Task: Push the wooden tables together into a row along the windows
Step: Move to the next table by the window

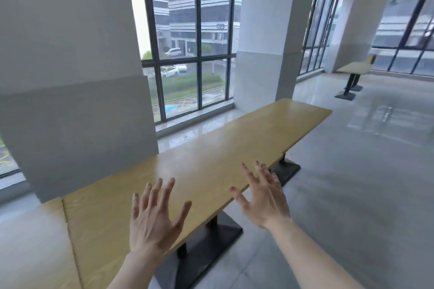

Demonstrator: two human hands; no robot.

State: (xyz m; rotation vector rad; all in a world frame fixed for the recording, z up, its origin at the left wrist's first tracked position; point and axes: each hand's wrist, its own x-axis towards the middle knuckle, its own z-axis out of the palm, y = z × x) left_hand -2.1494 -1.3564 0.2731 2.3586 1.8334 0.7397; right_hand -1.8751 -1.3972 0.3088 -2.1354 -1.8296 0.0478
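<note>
Both hands open, fingers spread, empty: left hand (pixel 156 214) over the wooden tabletop (pixel 211 162), right hand (pixel 261 197) at its near edge. Contact unclear. Long top runs along the windows (pixel 192 37), butted against another table (pixel 30 241) at left. Separate table (pixel 354 68) far right, well apart.

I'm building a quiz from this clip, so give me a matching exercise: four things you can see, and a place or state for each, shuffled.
Things:
1. left hand
2. right hand
3. far table
4. black table base

Places or states:
A. on the floor under the tabletop
B. fingers spread, above the wooden top
C. stands apart near the far windows
D. fingers spread, by the table's near edge

Pairs: 1-B, 2-D, 3-C, 4-A
</note>
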